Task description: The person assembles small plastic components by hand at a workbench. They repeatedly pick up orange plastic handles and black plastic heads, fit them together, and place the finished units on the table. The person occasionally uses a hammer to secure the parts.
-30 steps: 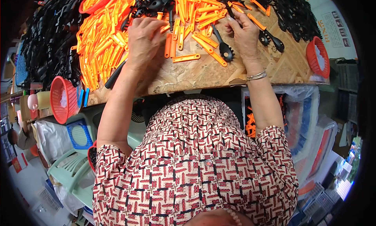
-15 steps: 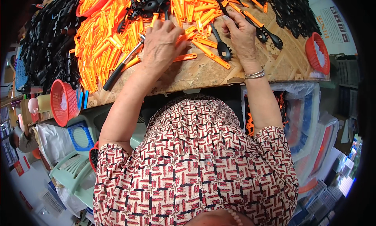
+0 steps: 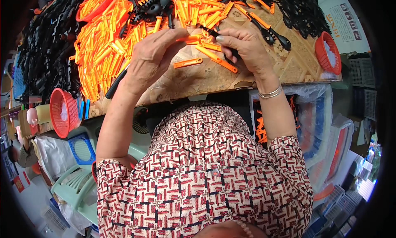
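My left hand (image 3: 152, 52) is raised over the near part of the table, its fingers closed on the end of an orange handle (image 3: 188, 38). Opposite it, my right hand (image 3: 245, 48) grips a black kitchen utensil (image 3: 213, 32), its thin shaft pointing toward the orange handle. The fingers partly hide the utensil's head, so its shape is unclear. The two parts look close together but not joined. Below my hands lie loose orange handles (image 3: 216, 59). A hammer (image 3: 116, 83) with a black grip lies beside my left forearm, which covers part of it.
A large heap of orange handles (image 3: 97, 52) covers the left middle, with black utensil heads (image 3: 154, 7) on top. Black pieces are piled far left (image 3: 45, 52) and far right (image 3: 303, 15). Red baskets stand at the left (image 3: 62, 114) and right (image 3: 328, 52) table edges.
My left hand has lifted from the heap and drawn back with an orange handle. My right hand has moved left and nearer, now holding the black utensil toward it.
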A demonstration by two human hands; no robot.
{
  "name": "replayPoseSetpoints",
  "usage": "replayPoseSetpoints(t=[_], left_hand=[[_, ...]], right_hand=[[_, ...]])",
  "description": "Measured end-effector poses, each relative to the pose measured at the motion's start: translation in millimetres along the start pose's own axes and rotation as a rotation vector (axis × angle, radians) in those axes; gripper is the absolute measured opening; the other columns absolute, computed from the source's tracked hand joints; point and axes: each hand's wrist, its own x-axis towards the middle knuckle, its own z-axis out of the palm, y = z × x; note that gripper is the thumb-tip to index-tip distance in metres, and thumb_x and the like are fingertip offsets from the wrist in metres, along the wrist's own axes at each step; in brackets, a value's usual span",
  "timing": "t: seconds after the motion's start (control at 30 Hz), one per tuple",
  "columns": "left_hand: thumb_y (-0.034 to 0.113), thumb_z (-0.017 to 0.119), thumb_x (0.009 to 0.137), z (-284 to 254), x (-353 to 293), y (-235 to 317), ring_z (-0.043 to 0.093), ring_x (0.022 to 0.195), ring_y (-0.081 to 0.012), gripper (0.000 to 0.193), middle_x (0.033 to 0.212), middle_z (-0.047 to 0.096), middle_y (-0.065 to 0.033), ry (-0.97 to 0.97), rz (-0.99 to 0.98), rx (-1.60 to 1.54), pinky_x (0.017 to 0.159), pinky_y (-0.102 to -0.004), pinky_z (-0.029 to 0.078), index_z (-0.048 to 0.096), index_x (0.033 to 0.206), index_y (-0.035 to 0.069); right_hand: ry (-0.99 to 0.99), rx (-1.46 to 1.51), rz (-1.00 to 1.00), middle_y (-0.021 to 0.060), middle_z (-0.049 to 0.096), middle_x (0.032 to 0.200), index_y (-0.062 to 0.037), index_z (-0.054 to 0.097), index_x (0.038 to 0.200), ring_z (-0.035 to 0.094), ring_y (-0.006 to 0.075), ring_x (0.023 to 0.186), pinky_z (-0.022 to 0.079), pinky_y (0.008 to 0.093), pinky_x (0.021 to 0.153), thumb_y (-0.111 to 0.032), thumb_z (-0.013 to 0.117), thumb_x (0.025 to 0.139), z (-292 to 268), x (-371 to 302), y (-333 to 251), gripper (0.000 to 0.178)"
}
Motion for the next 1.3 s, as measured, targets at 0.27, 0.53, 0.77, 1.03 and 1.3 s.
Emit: replayPoseSetpoints(t=[0.27,0.53,0.77,1.03,1.3], left_hand=[[0.001,0.074,0.088,-21.4,-5.3,5.0,0.070,0.078,-0.0265,0.032,0.095,0.073,-0.0102,-0.068,0.122,0.020,0.067,-0.0355,0.055,0.068,0.119,0.005],[0.002,0.076,0.086,-21.7,-8.9,12.5,0.066,0.074,-0.0244,0.027,0.087,0.070,-0.0083,-0.164,0.088,0.012,0.063,-0.0353,0.051,0.072,0.113,0.006],[0.002,0.076,0.086,-11.3,-16.0,8.4,0.064,0.071,-0.0242,0.025,0.084,0.067,-0.0072,-0.102,0.080,-0.071,0.061,-0.0357,0.049,0.073,0.110,0.007],[0.002,0.075,0.086,-8.1,-23.3,25.8,0.064,0.070,-0.0253,0.021,0.081,0.065,-0.0077,-0.094,-0.020,-0.057,0.062,-0.0361,0.050,0.073,0.107,0.007],[0.008,0.075,0.088,1.6,-32.7,40.5,0.064,0.072,-0.0290,0.015,0.078,0.062,-0.0089,-0.043,-0.130,0.086,0.063,-0.0398,0.048,0.072,0.103,0.007]], right_hand=[[-0.232,0.000,0.103,-0.0018,0.061,0.064,0.0000,0.076,0.105,0.051,0.0021,0.049,0.040,0.0172,0.044,-0.016,0.068,0.100,8.4,-6.9,0.1,0.019],[-0.291,-0.042,0.132,-0.0022,0.063,0.064,0.0011,0.076,0.103,0.051,0.0019,0.049,0.041,0.0180,0.045,-0.016,0.069,0.099,14.4,-7.8,2.5,0.019],[-0.361,-0.014,0.148,-0.0028,0.063,0.066,0.0012,0.076,0.106,0.052,0.0018,0.051,0.041,0.0175,0.046,-0.016,0.070,0.098,14.2,-5.9,13.0,0.020],[-0.381,0.007,0.185,-0.0031,0.059,0.063,0.0036,0.077,0.106,0.048,0.0018,0.049,0.036,0.0195,0.044,-0.013,0.069,0.097,20.3,-21.0,6.1,0.020],[-0.378,-0.230,-0.176,-0.0021,0.062,0.064,0.0037,0.076,0.110,0.052,0.0021,0.051,0.037,0.0204,0.045,-0.010,0.069,0.097,19.3,-26.0,16.0,0.020]])
